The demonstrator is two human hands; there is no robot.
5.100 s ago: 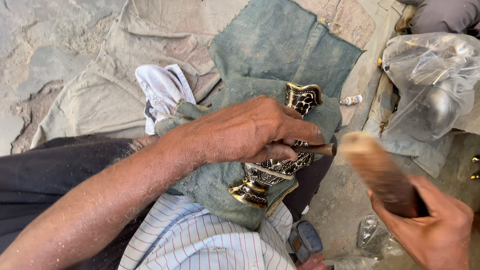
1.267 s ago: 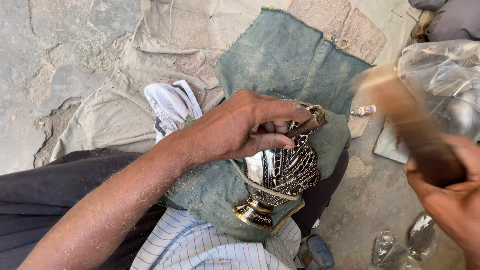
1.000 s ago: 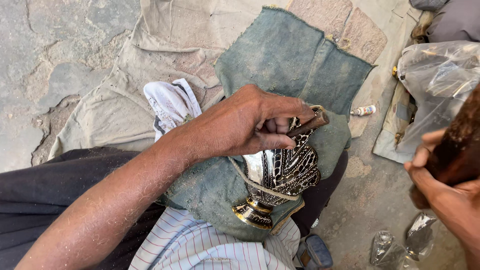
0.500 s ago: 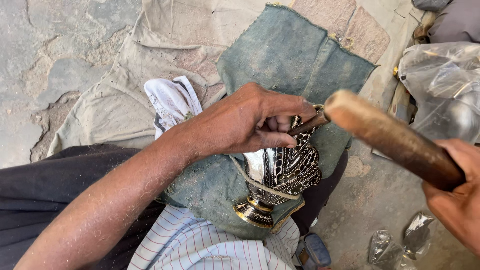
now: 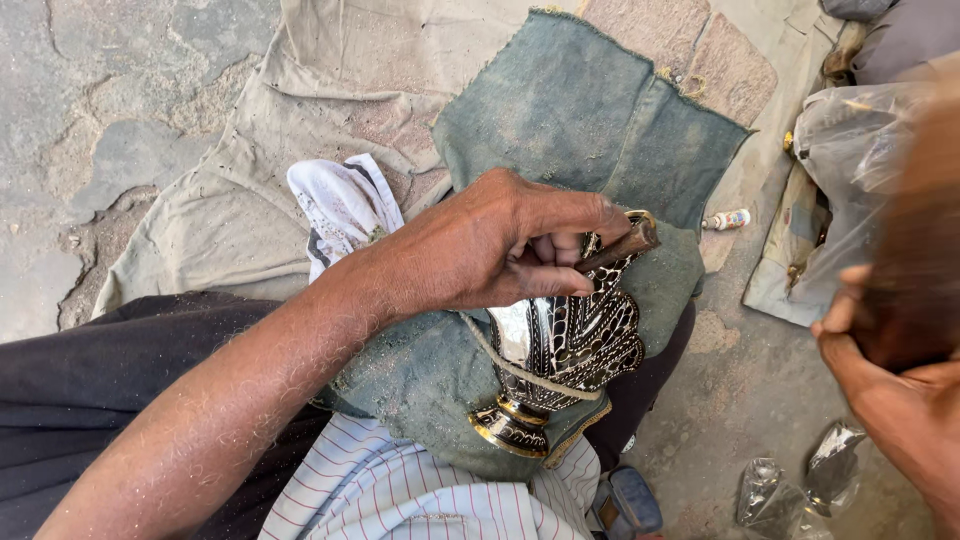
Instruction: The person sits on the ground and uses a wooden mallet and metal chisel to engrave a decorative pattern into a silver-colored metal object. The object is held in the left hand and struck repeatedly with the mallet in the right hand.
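Hands, two: left hand [image 5: 500, 245] pinching one chisel [image 5: 620, 245] on one vase [image 5: 560, 365], right hand [image 5: 900, 390] gripping mallet [image 5: 915, 270] (blurred).

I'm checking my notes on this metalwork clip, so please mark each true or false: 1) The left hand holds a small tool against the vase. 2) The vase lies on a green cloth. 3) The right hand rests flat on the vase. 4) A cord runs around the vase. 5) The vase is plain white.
1) True: the left hand presses a small tool to the vase.
2) True: green cloth.
3) False: the right hand is off to the side, gripping a blurred brown object.
4) True: cord.
5) False: black-and-silver patterned.
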